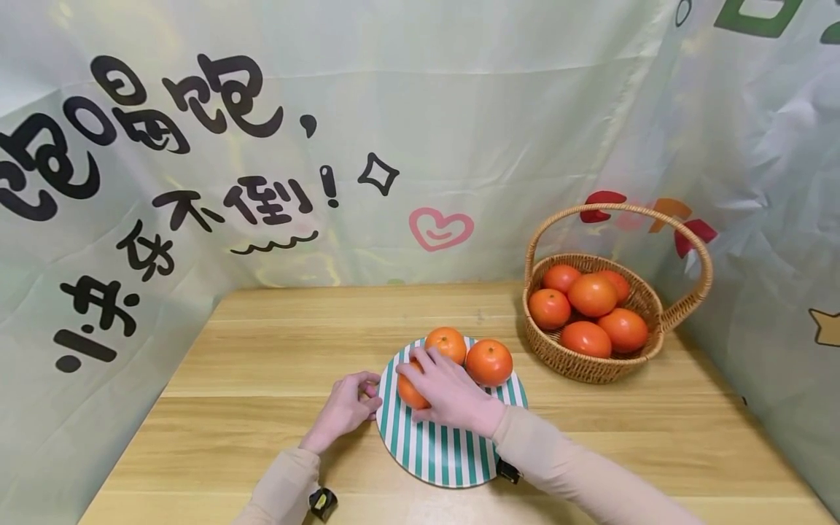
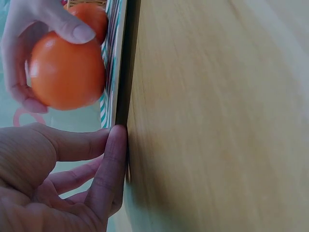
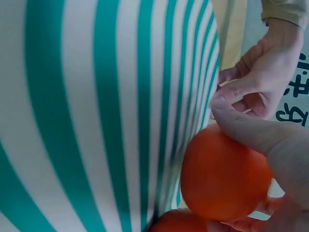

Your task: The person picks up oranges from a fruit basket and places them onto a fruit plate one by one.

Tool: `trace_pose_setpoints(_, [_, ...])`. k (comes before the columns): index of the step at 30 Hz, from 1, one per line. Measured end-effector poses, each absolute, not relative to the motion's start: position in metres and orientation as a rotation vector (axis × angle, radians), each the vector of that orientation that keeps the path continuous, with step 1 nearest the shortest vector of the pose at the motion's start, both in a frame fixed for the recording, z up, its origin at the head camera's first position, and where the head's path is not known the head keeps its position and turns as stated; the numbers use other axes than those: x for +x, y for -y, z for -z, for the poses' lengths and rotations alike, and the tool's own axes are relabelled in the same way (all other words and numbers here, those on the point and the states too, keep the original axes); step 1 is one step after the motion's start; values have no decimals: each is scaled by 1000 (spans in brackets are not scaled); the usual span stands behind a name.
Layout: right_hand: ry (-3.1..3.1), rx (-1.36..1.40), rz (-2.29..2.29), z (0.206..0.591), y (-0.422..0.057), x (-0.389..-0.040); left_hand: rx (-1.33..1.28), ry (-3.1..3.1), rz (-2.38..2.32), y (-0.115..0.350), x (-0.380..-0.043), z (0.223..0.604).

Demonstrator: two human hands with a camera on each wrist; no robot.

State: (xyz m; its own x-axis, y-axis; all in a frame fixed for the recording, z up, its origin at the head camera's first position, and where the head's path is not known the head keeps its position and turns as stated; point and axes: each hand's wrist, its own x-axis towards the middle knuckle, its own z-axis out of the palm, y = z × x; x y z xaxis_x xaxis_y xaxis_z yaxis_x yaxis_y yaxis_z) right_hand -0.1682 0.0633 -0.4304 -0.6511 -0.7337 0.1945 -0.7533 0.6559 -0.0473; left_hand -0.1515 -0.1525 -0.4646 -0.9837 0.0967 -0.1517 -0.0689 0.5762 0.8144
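A round board with green and white stripes [image 1: 446,456] lies on the wooden table. My left hand [image 1: 345,407] pinches its left edge between thumb and fingers, as the left wrist view shows up close. Over the board, my right hand [image 1: 456,390] grips an orange [image 1: 410,392], thumb on one side and fingers curled round the other. The held orange [image 3: 224,176] is close over the stripes in the right wrist view. Two more oranges sit on the board's far side, one at the back [image 1: 446,343] and one to the right [image 1: 489,362].
A wicker basket [image 1: 577,370] with a tall handle stands at the back right, holding several oranges [image 1: 593,294]. Printed cloth [image 1: 525,124] hangs behind the wooden table [image 1: 262,343] and along its sides.
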Motion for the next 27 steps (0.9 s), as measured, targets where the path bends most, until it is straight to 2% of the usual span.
trace_pose_setpoints(8, [2757,1301,-225,426,-67,-167,5,-2619,-1378,153,-151,465])
trace_pose_setpoints(17, [2853,1409,-589,406,-79,-174,-4,-2605,-1384,152,-152,464])
trace_pose_setpoints(27, [2820,1349,-513,407,-72,-173,6,-2601,-1386,152,-151,464])
